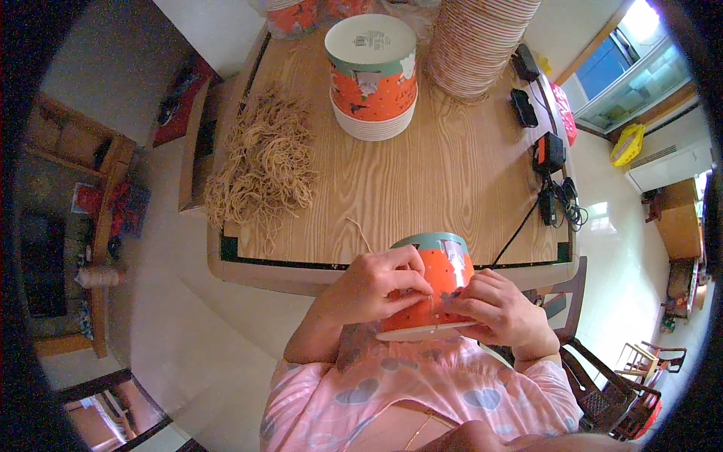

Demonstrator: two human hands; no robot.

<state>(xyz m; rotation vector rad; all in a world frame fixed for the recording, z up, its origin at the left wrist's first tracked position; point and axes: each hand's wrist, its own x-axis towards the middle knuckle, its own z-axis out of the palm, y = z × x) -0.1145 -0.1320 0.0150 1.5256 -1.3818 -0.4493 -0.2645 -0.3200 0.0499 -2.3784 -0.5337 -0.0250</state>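
Note:
An orange paper bucket (439,273) with a green band and dark print lies between my hands, close against my body. Its white rim points toward me and the green end toward the table. My left hand (380,282) is closed at the bucket's left side, its fingertips pinched on a thin piece of twine (360,232) whose loose end sticks up past the knuckles. My right hand (497,310) has its fingers bent and pressed to the bucket's right wall near the rim. A short bit of twine shows on the wall between both hands' fingertips.
On the wood-grain table (361,192) lies a tangled heap of twine (267,162) at the left. An upside-down bucket stack (374,87) stands at the back, beside a tall leaning stack of paper buckets (478,49). Black adapters with cables (550,200) line the right edge. A dark chair (576,309) stands right.

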